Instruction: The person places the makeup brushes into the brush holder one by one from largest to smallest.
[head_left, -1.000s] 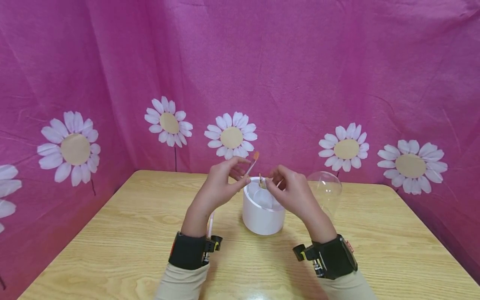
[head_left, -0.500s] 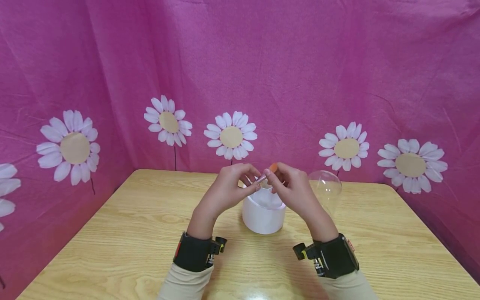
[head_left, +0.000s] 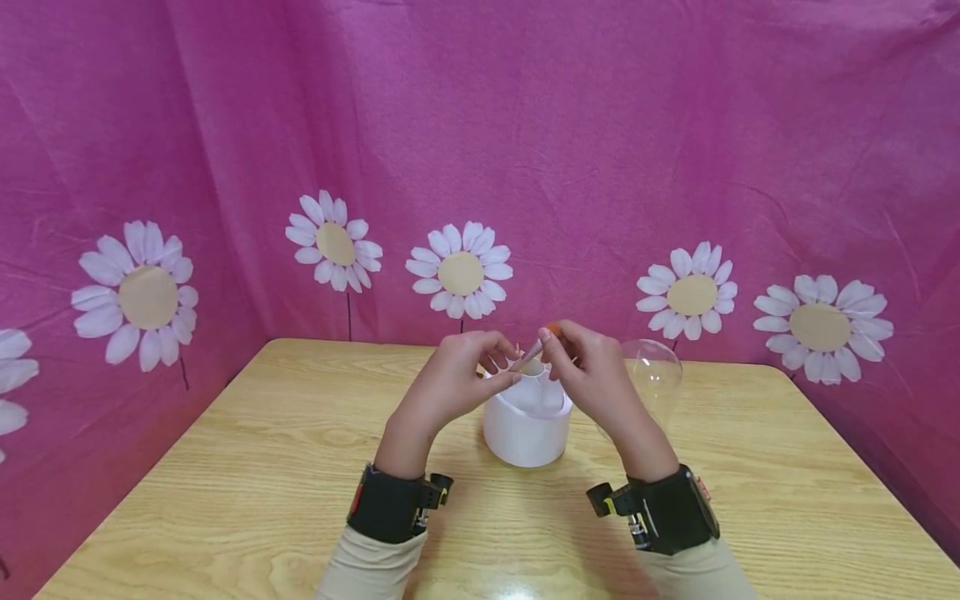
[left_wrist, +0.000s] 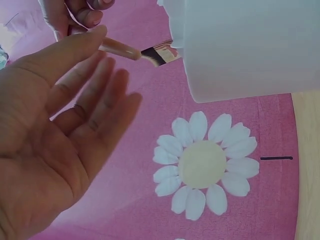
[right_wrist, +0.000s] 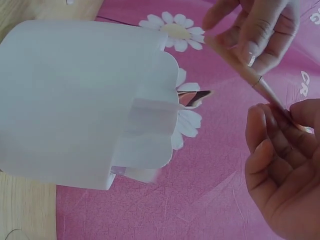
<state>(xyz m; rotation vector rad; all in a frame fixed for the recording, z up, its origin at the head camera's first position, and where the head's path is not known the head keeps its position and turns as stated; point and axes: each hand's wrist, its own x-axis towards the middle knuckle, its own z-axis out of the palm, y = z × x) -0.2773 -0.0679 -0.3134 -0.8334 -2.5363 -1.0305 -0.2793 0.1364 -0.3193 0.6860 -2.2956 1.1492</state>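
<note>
A slim makeup brush with an orange tip slants between the two hands, above a white round holder. My left hand pinches its handle end between thumb and fingers. At the orange end my right hand pinches it too, hiding part of the tip. The left wrist view shows the pale handle poking out past my left thumb. Inside the holder, which has inner dividers, stands another slim item with a dark slanted tip, touched by neither hand.
Just right of the holder, partly behind my right wrist, a clear dome stands on the wooden table. A pink curtain with white paper-like daisies hangs behind the table and along its left side.
The brush was nearly upright in my left hand alone; it has tilted right, and my right hand has risen from the holder's rim to grip its orange end.
</note>
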